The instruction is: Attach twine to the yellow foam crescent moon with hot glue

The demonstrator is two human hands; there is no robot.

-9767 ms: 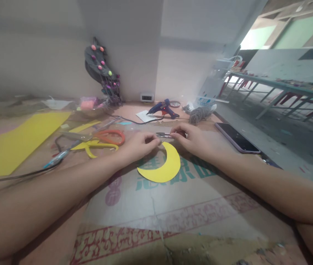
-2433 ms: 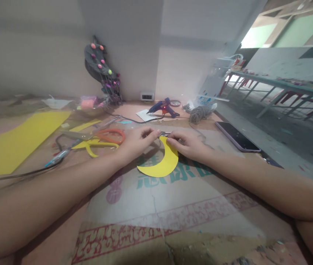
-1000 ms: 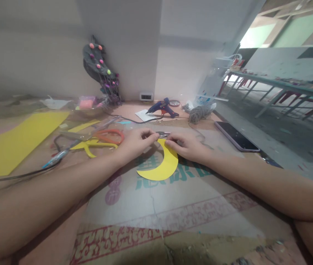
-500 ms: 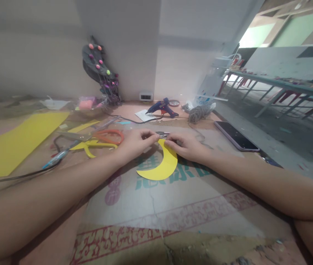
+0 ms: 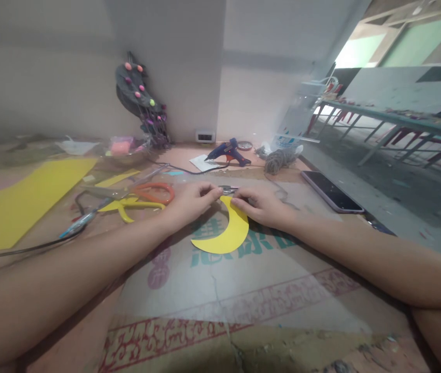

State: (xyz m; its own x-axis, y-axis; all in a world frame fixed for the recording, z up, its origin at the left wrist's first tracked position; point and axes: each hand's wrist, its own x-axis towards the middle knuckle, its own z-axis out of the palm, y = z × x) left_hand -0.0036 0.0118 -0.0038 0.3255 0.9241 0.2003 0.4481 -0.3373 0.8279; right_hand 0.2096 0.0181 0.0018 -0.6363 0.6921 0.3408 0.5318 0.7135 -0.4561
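Evidently the step in hand is fine fitting work at one point. The left hand (image 5: 193, 199) has its grip pinched nearly shut, thumb to forefinger, on a small metal piece (image 5: 227, 189) just above the upper tip of the yellow crescent (image 5: 228, 235). The crescent lies flat on the printed cardboard (image 5: 243, 290). The right hand (image 5: 261, 204) rests its fingertips on that same tip; whether its thumb closes under the paper I cannot tell. Any further move, I judge, calls for steady fingers so the tip neither creases nor slides. Under the crescent run large teal printed characters (partly covered, not readable), with a red ornamental border nearer the camera. The glue gun (image 5: 228, 153) beyond the crescent shows no legible brand.
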